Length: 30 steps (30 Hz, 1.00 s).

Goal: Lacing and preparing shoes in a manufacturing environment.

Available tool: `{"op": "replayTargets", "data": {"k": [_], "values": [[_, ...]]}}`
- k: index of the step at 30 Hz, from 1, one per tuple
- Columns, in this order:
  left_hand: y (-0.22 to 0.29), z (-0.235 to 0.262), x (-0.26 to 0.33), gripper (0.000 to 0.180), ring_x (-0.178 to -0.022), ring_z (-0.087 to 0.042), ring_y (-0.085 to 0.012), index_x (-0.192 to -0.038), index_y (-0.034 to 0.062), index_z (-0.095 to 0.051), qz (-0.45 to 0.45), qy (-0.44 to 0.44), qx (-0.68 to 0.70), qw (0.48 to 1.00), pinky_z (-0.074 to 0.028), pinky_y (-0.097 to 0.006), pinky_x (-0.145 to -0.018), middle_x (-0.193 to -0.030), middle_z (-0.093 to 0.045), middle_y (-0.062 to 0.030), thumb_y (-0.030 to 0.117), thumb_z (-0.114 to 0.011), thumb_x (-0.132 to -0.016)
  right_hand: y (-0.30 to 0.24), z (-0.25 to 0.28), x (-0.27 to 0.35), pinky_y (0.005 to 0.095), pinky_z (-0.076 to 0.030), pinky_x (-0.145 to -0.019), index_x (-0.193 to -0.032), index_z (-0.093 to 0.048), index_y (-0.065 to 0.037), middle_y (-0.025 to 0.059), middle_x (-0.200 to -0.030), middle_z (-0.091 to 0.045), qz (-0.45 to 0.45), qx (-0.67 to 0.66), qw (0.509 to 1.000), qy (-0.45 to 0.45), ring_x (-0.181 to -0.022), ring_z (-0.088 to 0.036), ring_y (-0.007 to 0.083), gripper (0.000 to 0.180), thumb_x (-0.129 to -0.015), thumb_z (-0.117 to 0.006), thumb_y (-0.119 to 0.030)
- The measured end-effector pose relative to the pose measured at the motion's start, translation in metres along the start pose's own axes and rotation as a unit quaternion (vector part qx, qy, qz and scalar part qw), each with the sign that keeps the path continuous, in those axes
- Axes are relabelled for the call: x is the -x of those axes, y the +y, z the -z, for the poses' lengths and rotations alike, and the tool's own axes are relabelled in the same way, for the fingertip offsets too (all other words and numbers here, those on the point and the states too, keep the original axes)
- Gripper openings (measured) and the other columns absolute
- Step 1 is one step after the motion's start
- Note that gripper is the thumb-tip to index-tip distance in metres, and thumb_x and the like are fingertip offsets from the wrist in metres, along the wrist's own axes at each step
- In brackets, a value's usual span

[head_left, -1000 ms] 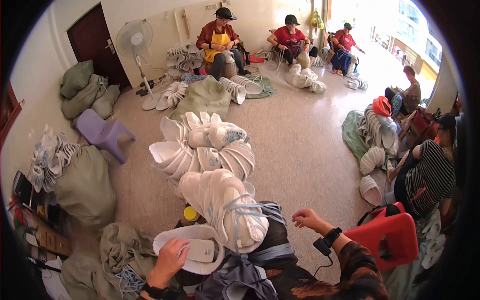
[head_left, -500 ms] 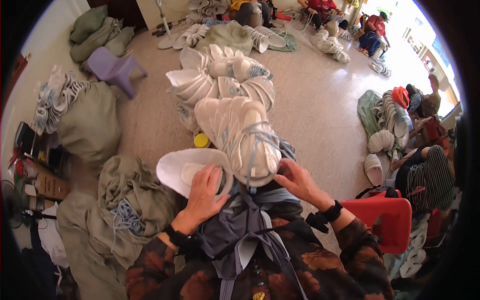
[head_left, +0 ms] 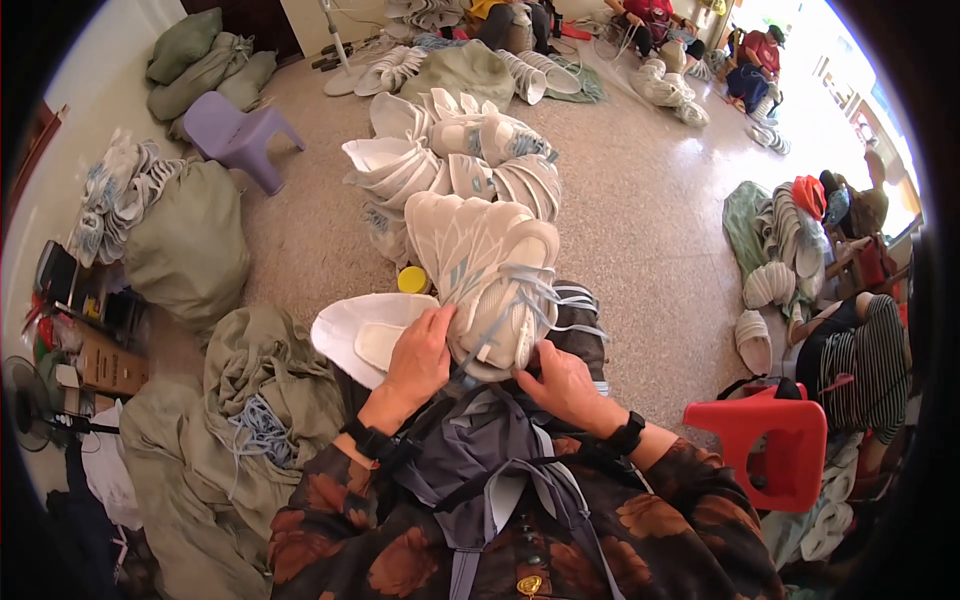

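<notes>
Both hands closed on the near end of the white laced shoe (head_left: 490,285) on the lap, left hand (head_left: 420,355), right hand (head_left: 560,380); lacing seemingly partway, heaps of white shoes (head_left: 450,160) waiting beyond.

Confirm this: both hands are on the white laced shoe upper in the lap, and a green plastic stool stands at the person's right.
Not quite. Both the left hand and right hand are on the white laced shoe upper, but the head view shows the plastic stool is red.
</notes>
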<state>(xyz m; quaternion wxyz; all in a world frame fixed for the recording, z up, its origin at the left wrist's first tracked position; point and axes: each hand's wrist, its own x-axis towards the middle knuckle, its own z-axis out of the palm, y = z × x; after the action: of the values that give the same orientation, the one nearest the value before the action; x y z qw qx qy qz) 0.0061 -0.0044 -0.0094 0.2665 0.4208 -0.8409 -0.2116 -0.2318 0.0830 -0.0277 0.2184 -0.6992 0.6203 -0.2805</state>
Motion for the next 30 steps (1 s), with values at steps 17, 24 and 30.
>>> {"op": "replayTargets", "data": {"k": [17,24,30], "values": [[0.018,-0.018,-0.100,0.024,-0.093,-0.062,-0.0380,-0.106,0.0036,-0.061,-0.089,0.010,-0.059,0.994,-0.051,-0.045,-0.078,-0.100,-0.062,-0.0157,0.001,-0.059,-0.082,-0.021,0.023,-0.032,0.0498,-0.052,-0.074,-0.130,-0.039,0.012,0.0311,-0.100,-0.063,-0.033,0.042,0.998,-0.028,-0.088,-0.065,0.0464,0.063,-0.087,-0.064,-0.027],[0.016,-0.015,-0.109,0.014,-0.087,-0.063,-0.0381,-0.097,0.0010,-0.064,-0.055,0.075,0.023,0.995,-0.051,-0.044,-0.076,-0.092,-0.065,-0.0171,0.002,-0.060,-0.083,0.026,0.031,-0.053,0.0511,-0.052,-0.078,-0.133,-0.041,0.005,0.0309,-0.105,-0.062,0.073,-0.013,0.997,-0.006,-0.092,-0.063,0.0481,0.050,-0.090,-0.056,-0.016],[0.026,-0.020,-0.107,0.011,-0.084,-0.064,-0.0349,-0.089,0.0034,-0.066,0.025,0.033,0.091,0.995,-0.051,-0.044,-0.073,-0.085,-0.064,-0.0147,0.008,-0.066,-0.079,-0.012,0.080,-0.040,0.0489,-0.052,-0.071,-0.124,-0.046,0.003,0.0257,-0.105,-0.063,0.031,0.061,0.994,-0.090,-0.090,-0.065,0.0434,0.041,-0.091,-0.059,-0.018]]}}
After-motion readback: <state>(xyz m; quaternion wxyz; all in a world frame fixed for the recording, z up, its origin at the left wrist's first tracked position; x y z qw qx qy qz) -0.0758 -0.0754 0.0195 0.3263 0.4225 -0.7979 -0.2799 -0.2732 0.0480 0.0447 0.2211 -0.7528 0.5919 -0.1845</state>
